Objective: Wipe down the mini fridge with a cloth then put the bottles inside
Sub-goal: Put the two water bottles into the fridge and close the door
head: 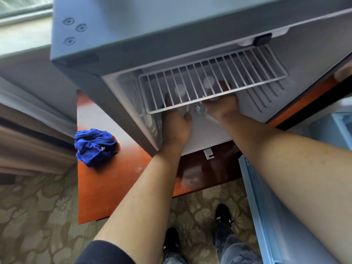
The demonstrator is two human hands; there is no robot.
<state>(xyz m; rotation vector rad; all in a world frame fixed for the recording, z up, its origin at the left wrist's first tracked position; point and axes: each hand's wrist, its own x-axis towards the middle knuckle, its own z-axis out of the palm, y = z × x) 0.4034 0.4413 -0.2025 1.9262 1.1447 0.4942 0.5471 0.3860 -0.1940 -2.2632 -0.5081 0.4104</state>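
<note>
- Head view shows both hands inside the open fridge [133,44], under the rack [257,82].
- Left hand [176,128] seems to wrap the left bottle [179,90]: thumb on one side, fingers on the other. The rack partly hides the fingers, so I judge this grip rather than see it fully.
- Right hand [222,105] curls round the right bottle [208,82], with its fingertips under the wires.
- Both bottles are clear with white caps, which show through the rack. They stand upright, or nearly so, in the lower compartment.
- Step in hand, as I judge it, is to set the bottles on the fridge floor.
- To do it well, keep each bottle upright and lower it until the base sits flat, then let go.
- Caps are near the wires, so the bottles should stay low and not knock the rack up.
- Better to push them toward the back, so that the door [276,216] can close without touching them.
- Something with a label shows between the two hands. I cannot tell if it is a third bottle.
- Nothing lies on top of the rack.
- Cloth [95,145] is blue and crumpled. It lies on the worktop [106,187] left of the fridge, apart from both hands, so the wiping seems finished.
- Door stands open at the right. What its pockets hold cannot be seen.
</note>
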